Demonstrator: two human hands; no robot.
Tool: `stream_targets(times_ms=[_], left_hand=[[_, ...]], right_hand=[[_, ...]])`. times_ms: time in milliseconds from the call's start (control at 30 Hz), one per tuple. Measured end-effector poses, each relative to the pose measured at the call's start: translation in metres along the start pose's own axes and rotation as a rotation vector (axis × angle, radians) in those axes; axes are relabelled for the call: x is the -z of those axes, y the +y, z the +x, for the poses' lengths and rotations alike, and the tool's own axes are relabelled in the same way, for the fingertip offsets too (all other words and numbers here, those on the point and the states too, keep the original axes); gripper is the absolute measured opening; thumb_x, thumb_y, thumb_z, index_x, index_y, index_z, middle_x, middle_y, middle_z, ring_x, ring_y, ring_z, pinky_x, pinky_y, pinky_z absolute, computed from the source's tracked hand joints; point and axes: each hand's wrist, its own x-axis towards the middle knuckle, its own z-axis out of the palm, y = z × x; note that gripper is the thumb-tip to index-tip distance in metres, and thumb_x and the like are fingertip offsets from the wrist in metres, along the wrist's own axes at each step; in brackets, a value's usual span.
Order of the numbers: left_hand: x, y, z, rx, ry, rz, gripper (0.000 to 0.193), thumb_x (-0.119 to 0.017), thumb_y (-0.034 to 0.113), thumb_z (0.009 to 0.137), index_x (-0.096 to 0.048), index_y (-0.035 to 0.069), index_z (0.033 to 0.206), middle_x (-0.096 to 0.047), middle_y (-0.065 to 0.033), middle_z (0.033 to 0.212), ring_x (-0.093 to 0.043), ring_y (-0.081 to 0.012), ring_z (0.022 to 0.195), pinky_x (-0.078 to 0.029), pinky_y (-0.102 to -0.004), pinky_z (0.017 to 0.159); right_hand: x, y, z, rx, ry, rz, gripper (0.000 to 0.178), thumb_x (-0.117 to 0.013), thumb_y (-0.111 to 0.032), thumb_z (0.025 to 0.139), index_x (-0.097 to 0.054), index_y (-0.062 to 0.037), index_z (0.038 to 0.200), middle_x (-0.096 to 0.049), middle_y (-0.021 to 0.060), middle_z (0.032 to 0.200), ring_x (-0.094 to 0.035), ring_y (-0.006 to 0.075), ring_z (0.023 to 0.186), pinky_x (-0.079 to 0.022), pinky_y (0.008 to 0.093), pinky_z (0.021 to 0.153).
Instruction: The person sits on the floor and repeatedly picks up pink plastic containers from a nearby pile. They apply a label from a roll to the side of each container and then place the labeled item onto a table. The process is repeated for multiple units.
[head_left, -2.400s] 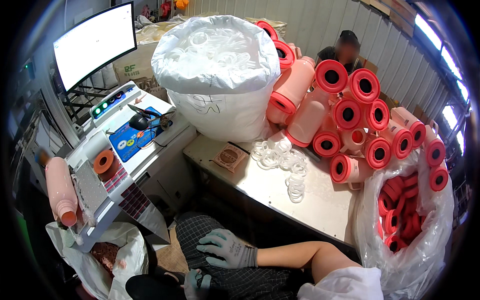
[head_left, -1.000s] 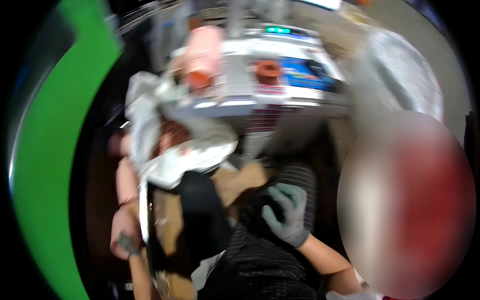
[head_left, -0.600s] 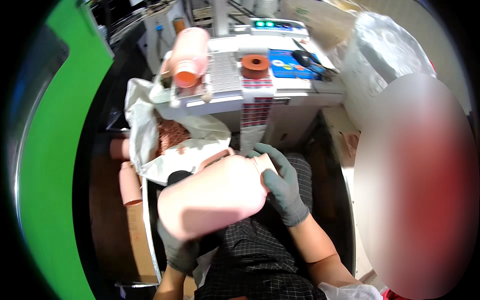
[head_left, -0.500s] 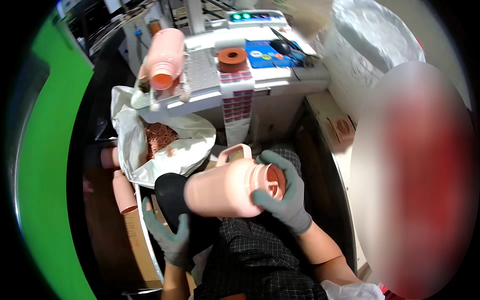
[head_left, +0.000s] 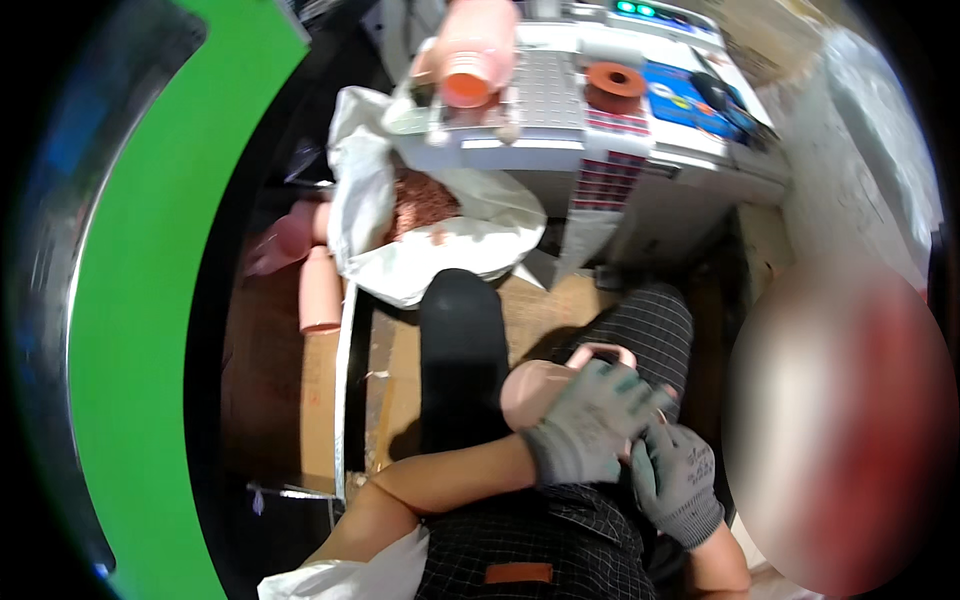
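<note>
A pink bottle (head_left: 532,393) with a loop handle (head_left: 607,351) lies across my lap, its mouth end to the right. My left hand (head_left: 597,422), in a grey-green glove, is wrapped over its body from above. My right hand (head_left: 680,475), gloved the same way, is curled at the mouth end close to the left fingertips. Between them the hands hide the neck and opening. Another pink bottle (head_left: 478,45) lies on the machine's bench, open end toward me.
A white bag (head_left: 450,250) with pink scraps (head_left: 420,205) hangs below the bench. Pink bottles (head_left: 320,290) lie in a cardboard box on the left. An orange-brown roll (head_left: 614,85) sits on a label strip. A large plastic bag (head_left: 850,170) stands to the right.
My left hand has come from the left, away from the bottle, onto its body. The bottle and right hand have moved lower and to the right, and the view has shifted.
</note>
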Motion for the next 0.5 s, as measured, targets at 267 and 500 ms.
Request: stream_targets(times_ms=[267, 500], left_hand=[[-0.029, 0.022, 0.005, -0.056, 0.117, -0.011, 0.066, -0.073, 0.035, 0.078, -0.063, 0.001, 0.133, -0.069, -0.0109, 0.117, -0.062, -0.0299, 0.119, -0.045, -0.0502, 0.108], [0.035, -0.044, -0.036, 0.318, 0.457, -0.274, 0.066, -0.092, 0.035, 0.070, -0.065, 0.004, 0.121, -0.070, -0.0119, 0.110, -0.068, -0.0300, 0.101, -0.054, -0.0441, 0.091]], right_hand=[[0.004, 0.027, -0.006, 0.037, -0.219, 0.011, 0.021, -0.070, -0.020, 0.087, -0.068, -0.0019, 0.096, -0.066, 0.0208, 0.083, -0.065, 0.0421, 0.079, -0.051, 0.0504, 0.069], [0.005, 0.018, -0.046, -0.072, 0.671, 0.572, 0.007, -0.062, -0.009, 0.092, -0.060, -0.0025, 0.094, -0.059, 0.0103, 0.071, -0.057, 0.0254, 0.059, -0.047, 0.0363, 0.061]])
